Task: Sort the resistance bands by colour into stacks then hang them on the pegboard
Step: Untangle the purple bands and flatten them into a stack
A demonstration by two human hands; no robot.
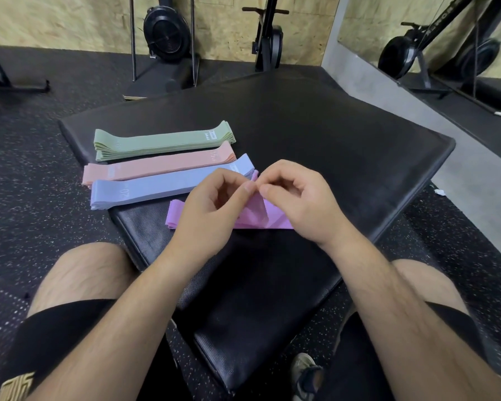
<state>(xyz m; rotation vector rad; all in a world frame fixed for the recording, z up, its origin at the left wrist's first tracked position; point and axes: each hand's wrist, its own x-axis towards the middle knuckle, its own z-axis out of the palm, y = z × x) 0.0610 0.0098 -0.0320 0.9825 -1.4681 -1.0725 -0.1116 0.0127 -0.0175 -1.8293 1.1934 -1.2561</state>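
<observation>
Three sorted stacks of bands lie side by side on a black padded mat point(344, 134): green point(162, 141) farthest, peach point(156, 167) in the middle, blue point(168, 185) nearest. In front of them lies a purple stack point(272, 219). My left hand point(211, 209) and my right hand point(298, 201) both pinch the raised end of one purple band point(253, 195) above that stack, fingertips almost touching. No pegboard is in view.
A second black pad point(243, 299) runs from the mat toward my knees. Speckled rubber floor lies all round. Rowing and bike machines point(165, 36) stand against the chipboard wall at the back, and a mirror point(446, 39) is at the right.
</observation>
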